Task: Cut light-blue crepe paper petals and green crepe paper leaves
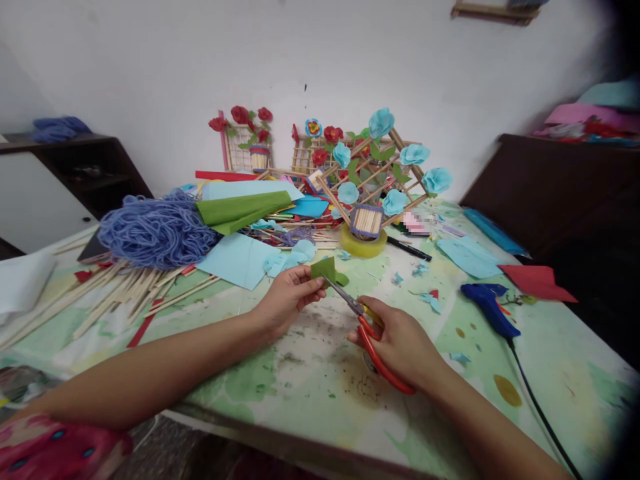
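Note:
My left hand (287, 297) pinches a small folded piece of green paper (326, 270) above the table. My right hand (400, 343) is closed on red-handled scissors (367, 330), fingers through the loops. The scissor blades point up and left and meet the lower edge of the green paper. Both hands hover over the green-patterned table cover (310, 373) near its front middle.
A blue glue gun (487, 303) with a black cord lies to the right, beside red paper (537, 280). Blue yarn (155, 230), wooden sticks (115, 293), green and blue paper sheets, a tape roll (363, 245) and stick frames with paper flowers (380, 173) crowd the back.

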{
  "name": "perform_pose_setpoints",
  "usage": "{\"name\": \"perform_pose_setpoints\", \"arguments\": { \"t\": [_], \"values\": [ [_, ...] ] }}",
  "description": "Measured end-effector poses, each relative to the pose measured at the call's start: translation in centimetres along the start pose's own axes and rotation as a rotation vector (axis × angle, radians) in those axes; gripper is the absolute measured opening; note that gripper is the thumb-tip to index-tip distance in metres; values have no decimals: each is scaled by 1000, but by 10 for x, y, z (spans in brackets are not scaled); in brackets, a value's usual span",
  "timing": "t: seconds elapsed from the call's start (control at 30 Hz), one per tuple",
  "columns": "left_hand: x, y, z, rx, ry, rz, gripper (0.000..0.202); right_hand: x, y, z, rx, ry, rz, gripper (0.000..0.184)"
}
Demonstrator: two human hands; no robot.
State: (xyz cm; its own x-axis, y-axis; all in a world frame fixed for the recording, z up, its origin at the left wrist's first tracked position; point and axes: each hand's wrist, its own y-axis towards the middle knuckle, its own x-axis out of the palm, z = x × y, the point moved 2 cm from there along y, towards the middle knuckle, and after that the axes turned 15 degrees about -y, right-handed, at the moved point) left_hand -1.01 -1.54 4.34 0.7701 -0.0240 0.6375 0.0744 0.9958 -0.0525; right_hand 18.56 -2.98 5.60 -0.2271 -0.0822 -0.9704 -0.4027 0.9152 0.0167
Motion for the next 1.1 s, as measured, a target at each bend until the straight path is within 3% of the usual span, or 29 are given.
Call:
{"name": "perform_pose_setpoints", "arguments": {
  "t": [0.63,1.1],
  "values": [
    [-4,3,2,-14,-11,-12,16,-3,-2,-4,27,-69,5,22],
    [-6,6,-2,-75,67,-44,19,-2,-3,-1,10,-66,-12,35]
  ]
}}
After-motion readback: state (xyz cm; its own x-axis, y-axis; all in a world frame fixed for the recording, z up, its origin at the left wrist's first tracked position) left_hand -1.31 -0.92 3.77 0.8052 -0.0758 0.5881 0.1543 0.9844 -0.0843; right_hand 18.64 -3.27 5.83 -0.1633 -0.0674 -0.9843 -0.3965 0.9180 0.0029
